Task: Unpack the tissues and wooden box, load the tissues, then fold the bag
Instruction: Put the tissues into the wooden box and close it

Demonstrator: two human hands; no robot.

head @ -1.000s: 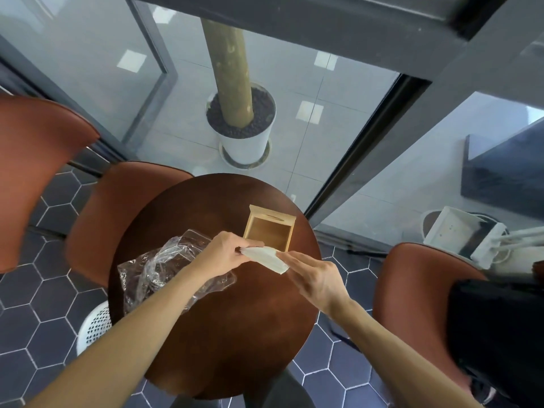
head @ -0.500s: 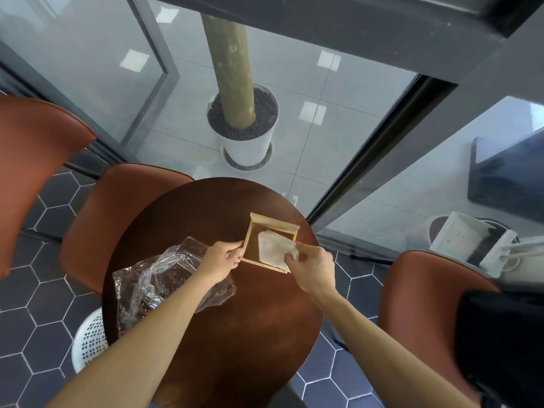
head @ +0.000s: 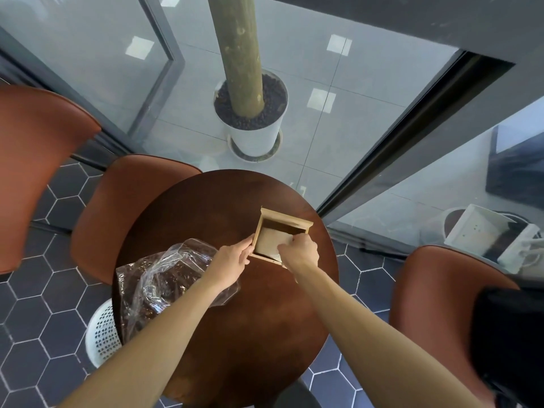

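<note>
An open wooden box stands on the far right part of a round dark wooden table. A pale pack of tissues lies inside the box. My right hand is over the box's near right corner, its fingers curled down onto the tissues. My left hand grips the box's left wall. A crumpled clear plastic bag lies on the table's left side, partly under my left forearm.
Brown chairs stand at the left, behind the table and at the right. A white perforated bin sits on the floor under the table's left edge. Glass walls and a potted trunk lie beyond.
Both hands carried the tissues from above the table's middle to the box. The tissues now lie down inside it. My left hand let go of them and took the box's left wall.
</note>
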